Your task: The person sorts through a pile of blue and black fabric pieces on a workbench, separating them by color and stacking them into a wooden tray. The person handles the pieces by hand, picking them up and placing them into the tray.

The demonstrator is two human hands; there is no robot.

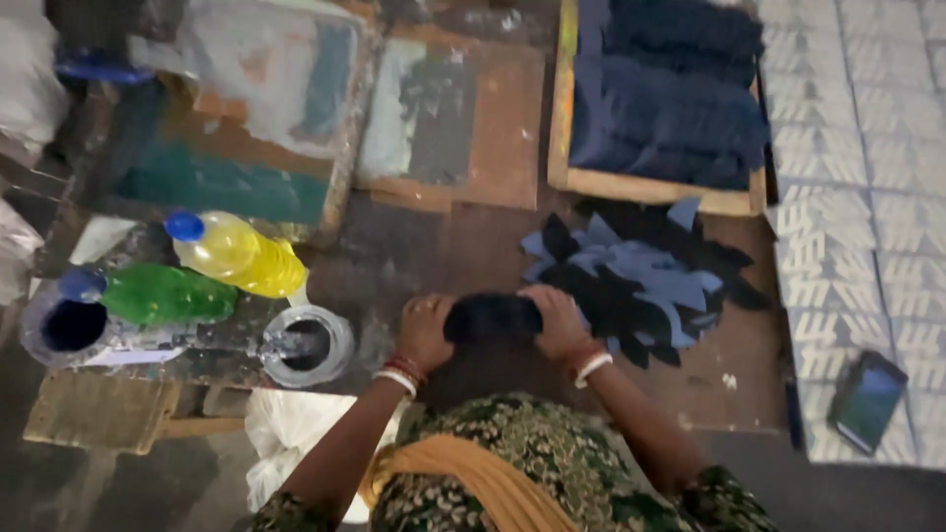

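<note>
— What is on the left side?

— A yellow bottle (241, 256) with a blue cap lies on its side. Just below it lies a green bottle (163, 294), also with a blue cap. A round grey tin (307, 344) sits open near them, and a bigger dark pot (71, 326) stands at the far left. I cannot make out any labels; it is too blurry.

— And on the right?

— A wooden tray (650, 187) holds folded blue cloth (670, 94). In front of it is a heap of cut pieces (641, 281), some blue and some black. A phone (866, 399) lies on the patterned white floor (857, 148).

— What are the hands doing?

— Both hands are held close together over the brown table (473, 246). The left hand (424, 330) and the right hand (557, 320) grip a dark bundle (493, 317) by its two ends. The fingers (537, 296) curl tight around it. Both wrists wear bangles and bend inward.

— Where is the bundle?

— Right between the hands, just beside the heap of cut pieces.
</note>
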